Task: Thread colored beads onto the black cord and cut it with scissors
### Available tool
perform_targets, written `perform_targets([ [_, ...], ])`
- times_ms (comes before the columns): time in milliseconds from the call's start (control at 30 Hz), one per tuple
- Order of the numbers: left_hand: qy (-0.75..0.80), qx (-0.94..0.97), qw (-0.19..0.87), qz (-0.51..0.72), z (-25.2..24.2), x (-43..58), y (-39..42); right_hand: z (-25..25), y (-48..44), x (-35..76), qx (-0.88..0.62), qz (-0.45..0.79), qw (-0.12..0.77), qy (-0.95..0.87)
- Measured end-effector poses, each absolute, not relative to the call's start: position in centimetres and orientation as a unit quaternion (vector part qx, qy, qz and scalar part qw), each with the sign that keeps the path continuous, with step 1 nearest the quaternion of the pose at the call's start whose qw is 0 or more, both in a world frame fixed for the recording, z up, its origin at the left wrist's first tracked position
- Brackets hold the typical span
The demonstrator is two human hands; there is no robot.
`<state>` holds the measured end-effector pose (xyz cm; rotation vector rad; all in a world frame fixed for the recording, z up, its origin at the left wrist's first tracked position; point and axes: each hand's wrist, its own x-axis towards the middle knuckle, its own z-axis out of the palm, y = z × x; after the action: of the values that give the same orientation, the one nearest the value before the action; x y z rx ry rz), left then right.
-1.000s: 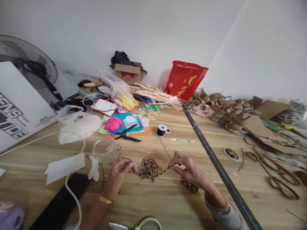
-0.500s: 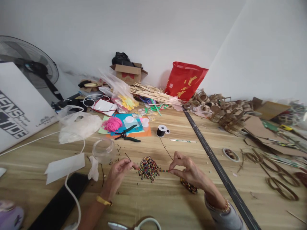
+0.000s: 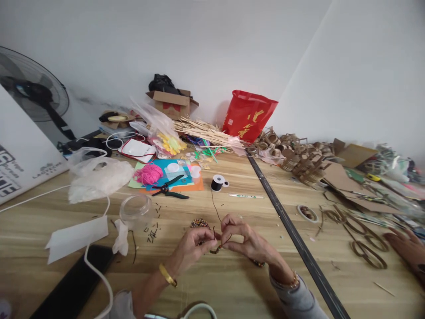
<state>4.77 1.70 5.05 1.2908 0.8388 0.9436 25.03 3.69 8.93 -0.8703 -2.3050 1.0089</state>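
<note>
Both hands meet over the table in front of a pile of small multicoloured beads [image 3: 199, 223], which they partly cover. My left hand [image 3: 194, 243] pinches the dark cord [image 3: 214, 232], whose end sticks up by the fingertips. Close beside it, my right hand [image 3: 239, 238] is closed on another part of the cord. A short row of beads [image 3: 216, 250] hangs on the cord below the fingertips. From the black spool [image 3: 218, 182] a thread runs down to my right hand. Another beaded string [image 3: 258, 263] lies partly hidden under my right wrist.
Green-handled pliers [image 3: 171, 191] rest on coloured sheets left of the spool. A clear jar [image 3: 135, 210] stands at the left, scissors [image 3: 199, 311] at the front edge. Another person's hand [image 3: 403, 243] is at far right, near brown looped strips [image 3: 368, 254]. A dark strip [image 3: 282, 215] crosses the table.
My hands have come together from either side of the bead pile, drawing the cord's parts close. The view has shifted slightly right, and another person's hand has appeared at far right.
</note>
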Motion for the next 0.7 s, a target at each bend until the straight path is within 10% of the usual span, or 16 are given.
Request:
perform_targets([
  [700,0.382,0.449,0.706,0.392,4.1,5.6,1.4,9.0,3.2,24.6,-0.321,0.368,0.178,-0.854],
])
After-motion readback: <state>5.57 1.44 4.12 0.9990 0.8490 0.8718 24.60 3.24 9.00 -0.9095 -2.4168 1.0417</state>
